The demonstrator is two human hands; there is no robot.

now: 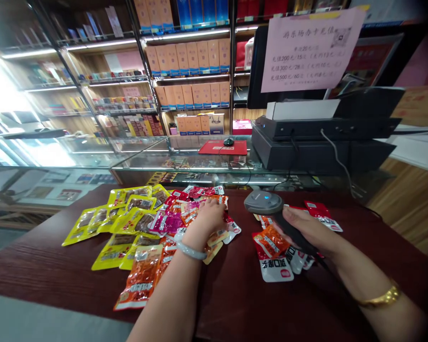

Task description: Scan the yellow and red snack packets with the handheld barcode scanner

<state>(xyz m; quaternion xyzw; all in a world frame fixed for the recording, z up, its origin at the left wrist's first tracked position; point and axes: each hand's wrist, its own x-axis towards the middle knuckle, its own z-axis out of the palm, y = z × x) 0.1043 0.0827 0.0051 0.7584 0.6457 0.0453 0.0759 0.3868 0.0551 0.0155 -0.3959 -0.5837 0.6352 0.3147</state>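
Observation:
My right hand [311, 230] is wrapped around the handle of a grey and black barcode scanner [264, 203], whose head points left. Beneath the scanner lies a small heap of red, orange and white snack packets [276, 268]. My left hand [211, 216] rests palm down on a mixed pile of pink, red and orange snack packets [169, 221]. Its fingers are bent loosely over the packets, and the fingertips are partly hidden. Left of it spread several yellow snack packets [137, 219], with an orange packet [143, 273] nearer the front.
Everything lies on a dark brown table [231, 304]. Behind it stands a glass counter [185, 164] with a red mouse pad [223, 147] and a mouse. A black checkout machine [324, 147] with a hanging cable is at the right. Shelves of boxes [189, 57] line the back.

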